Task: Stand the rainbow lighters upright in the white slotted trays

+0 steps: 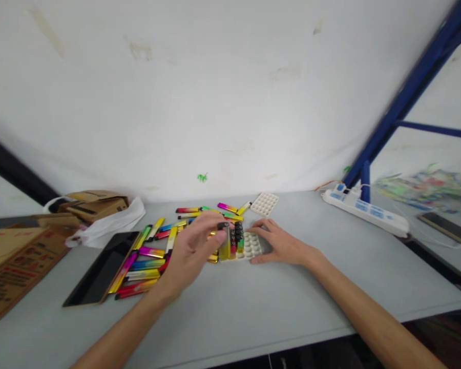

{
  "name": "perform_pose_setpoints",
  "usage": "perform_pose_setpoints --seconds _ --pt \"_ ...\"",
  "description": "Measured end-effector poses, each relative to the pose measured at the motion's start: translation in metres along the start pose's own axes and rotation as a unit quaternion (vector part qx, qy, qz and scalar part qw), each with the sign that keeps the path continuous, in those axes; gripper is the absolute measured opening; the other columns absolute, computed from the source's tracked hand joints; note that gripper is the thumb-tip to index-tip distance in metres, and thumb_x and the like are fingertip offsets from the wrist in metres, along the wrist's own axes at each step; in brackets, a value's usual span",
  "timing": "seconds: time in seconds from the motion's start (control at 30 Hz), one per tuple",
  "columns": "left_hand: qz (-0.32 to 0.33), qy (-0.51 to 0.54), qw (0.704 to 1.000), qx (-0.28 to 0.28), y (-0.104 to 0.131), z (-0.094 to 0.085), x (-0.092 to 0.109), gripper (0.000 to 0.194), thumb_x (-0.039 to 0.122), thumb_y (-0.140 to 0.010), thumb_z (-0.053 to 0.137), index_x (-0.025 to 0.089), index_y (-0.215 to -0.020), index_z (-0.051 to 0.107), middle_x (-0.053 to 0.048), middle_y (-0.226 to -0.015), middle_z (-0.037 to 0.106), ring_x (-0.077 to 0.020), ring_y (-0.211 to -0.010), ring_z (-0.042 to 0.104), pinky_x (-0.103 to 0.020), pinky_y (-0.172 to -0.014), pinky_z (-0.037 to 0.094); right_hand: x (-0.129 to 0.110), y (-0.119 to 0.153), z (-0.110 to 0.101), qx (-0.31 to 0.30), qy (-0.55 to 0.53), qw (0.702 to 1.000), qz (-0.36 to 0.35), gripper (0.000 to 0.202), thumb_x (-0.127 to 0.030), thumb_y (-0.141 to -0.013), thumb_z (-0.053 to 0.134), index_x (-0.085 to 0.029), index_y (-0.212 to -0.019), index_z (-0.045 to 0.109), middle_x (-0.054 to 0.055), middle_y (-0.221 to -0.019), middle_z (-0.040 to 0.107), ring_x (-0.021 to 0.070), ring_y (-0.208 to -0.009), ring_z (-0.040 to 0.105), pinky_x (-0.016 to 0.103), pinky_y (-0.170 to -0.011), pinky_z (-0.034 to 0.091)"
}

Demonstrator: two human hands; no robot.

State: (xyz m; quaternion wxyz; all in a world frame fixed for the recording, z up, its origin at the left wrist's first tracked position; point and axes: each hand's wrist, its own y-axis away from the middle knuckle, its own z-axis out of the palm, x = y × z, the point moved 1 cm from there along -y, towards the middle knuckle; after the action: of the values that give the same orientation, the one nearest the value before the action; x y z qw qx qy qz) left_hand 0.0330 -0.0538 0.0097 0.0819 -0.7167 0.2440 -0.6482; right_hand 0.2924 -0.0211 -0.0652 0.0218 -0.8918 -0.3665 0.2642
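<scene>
Lighters (239, 246) upright in a white tray (252, 246) on a grey table (253, 312).
Left hand (192, 251): thumb and fingers pinched on a yellow lighter (224, 248) at the tray's left end. Right hand (280, 245): fingers spread apart at the tray's right edge. Loose lighters (146, 265) lie scattered left of the tray.
</scene>
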Motion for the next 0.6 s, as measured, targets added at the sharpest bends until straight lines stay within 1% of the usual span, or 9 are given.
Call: perform_pose_setpoints --seconds 0.07,0.13,0.23,0.3,0.37,0.43,0.53,0.6 --pt "0.038 -0.051 0.997 -0.031 0.0 0.006 -0.004 0.015 0.03 -0.082 0.077 0.024 -0.096 0.08 -0.01 -0.099 0.074 -0.0285 -0.1 0.065 -0.046 -0.097 0.051 0.0 0.0 0.0 -0.002 -0.001 1.0 0.005 0.083 -0.063 -0.078 0.076 -0.022 -0.146 0.049 0.014 -0.133 0.052 0.0318 -0.125 0.049 0.05 -0.111 0.042" --pt "0.077 -0.12 0.988 -0.061 -0.001 0.011 -0.013 0.016 0.028 -0.081 0.079 0.026 -0.096 0.08 -0.009 -0.095 0.076 -0.029 -0.099 0.065 -0.049 -0.098 0.05 0.0 -0.001 0.0 -0.002 -0.002 1.0 0.005 0.083 -0.062 -0.077 0.077 -0.023 -0.145 0.049 0.014 -0.132 0.052 0.0314 -0.125 0.049 0.05 -0.111 0.043" --pt "0.142 -0.234 0.957 -0.094 -0.001 0.014 -0.031 0.014 0.027 -0.085 0.075 0.027 -0.098 0.078 -0.007 -0.093 0.075 -0.0267 -0.099 0.063 -0.047 -0.098 0.049 0.001 -0.001 0.001 0.004 0.001 1.0 -0.001 0.082 -0.062 -0.078 0.077 -0.022 -0.144 0.051 0.014 -0.131 0.052 0.0307 -0.125 0.049 0.049 -0.111 0.043" --pt "0.18 -0.296 0.931 -0.114 0.0 0.015 -0.039 0.013 0.025 -0.089 0.069 0.025 -0.101 0.075 -0.007 -0.097 0.071 -0.0252 -0.102 0.061 -0.047 -0.1 0.048 0.001 -0.001 0.002 0.006 0.004 1.0 -0.003 0.081 -0.063 -0.078 0.077 -0.021 -0.142 0.051 0.014 -0.132 0.052 0.0303 -0.125 0.049 0.048 -0.111 0.042" --pt "0.197 -0.343 0.91 -0.126 0.002 0.015 -0.041 0.013 0.022 -0.093 0.064 0.023 -0.103 0.071 -0.01 -0.107 0.065 -0.0252 -0.11 0.057 -0.046 -0.103 0.046 0.001 0.0 0.002 0.008 0.008 1.0 -0.003 0.08 -0.062 -0.078 0.077 -0.02 -0.142 0.051 0.014 -0.132 0.052 0.0301 -0.124 0.049 0.048 -0.112 0.042" --pt "0.202 -0.374 0.895 -0.132 0.003 0.015 -0.038 0.013 0.021 -0.095 0.06 0.022 -0.105 0.068 -0.012 -0.116 0.059 -0.026 -0.117 0.054 -0.046 -0.104 0.046 0.001 0.0 0.002 0.008 0.009 1.0 -0.003 0.08 -0.061 -0.079 0.077 -0.019 -0.142 0.051 0.015 -0.131 0.052 0.0302 -0.124 0.05 0.048 -0.111 0.042" --pt "0.206 -0.395 0.883 -0.145 0.003 0.016 -0.033 0.013 0.021 -0.096 0.057 0.021 -0.107 0.065 -0.013 -0.122 0.054 -0.0274 -0.123 0.05 -0.047 -0.107 0.044 -0.001 0.0 0.001 0.011 0.008 1.0 -0.006 0.079 -0.06 -0.079 0.077 -0.02 -0.142 0.051 0.014 -0.131 0.053 0.0304 -0.124 0.05 0.048 -0.111 0.043" --pt "0.198 -0.396 0.883 -0.157 0.002 0.018 -0.032 0.013 0.02 -0.096 0.057 0.021 -0.106 0.064 -0.013 -0.125 0.053 -0.0281 -0.126 0.048 -0.048 -0.109 0.042 -0.001 0.0 0.0 0.012 0.007 1.0 -0.007 0.079 -0.06 -0.079 0.077 -0.021 -0.142 0.051 0.014 -0.131 0.053 0.0307 -0.124 0.05 0.049 -0.11 0.043"
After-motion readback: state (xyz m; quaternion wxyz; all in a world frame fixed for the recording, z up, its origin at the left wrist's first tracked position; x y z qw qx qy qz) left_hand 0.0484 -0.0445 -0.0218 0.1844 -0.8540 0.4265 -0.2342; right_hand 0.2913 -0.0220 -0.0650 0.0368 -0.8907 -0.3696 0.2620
